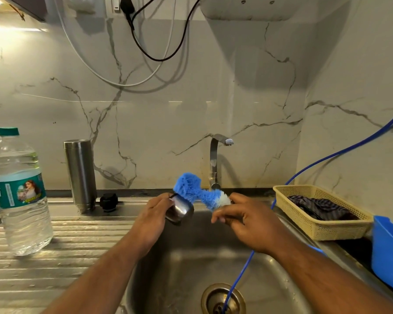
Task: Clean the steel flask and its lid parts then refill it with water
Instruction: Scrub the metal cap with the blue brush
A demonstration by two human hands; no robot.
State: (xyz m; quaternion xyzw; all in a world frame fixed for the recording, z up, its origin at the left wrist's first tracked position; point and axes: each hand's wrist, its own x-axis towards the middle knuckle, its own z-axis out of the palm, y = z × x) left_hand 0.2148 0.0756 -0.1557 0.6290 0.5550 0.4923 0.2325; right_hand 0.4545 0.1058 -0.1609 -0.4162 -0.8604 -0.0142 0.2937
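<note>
step: scrubbing lid cup | left hand (153, 219) fingers wrap steel cap (180, 210) over sink (191, 268), likely to catch drips | right hand (247, 223) fingers pinch brush (195, 191), bristles at cap mouth | flask (81, 175) on tabletop (55, 245), seemingly mouth-down to drain, black stopper (109, 201) beside it

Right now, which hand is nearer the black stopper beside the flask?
Left. The left hand, holding the steel cap, is just right of the black stopper; the right hand, gripping the blue brush, is farther right over the sink.
</note>
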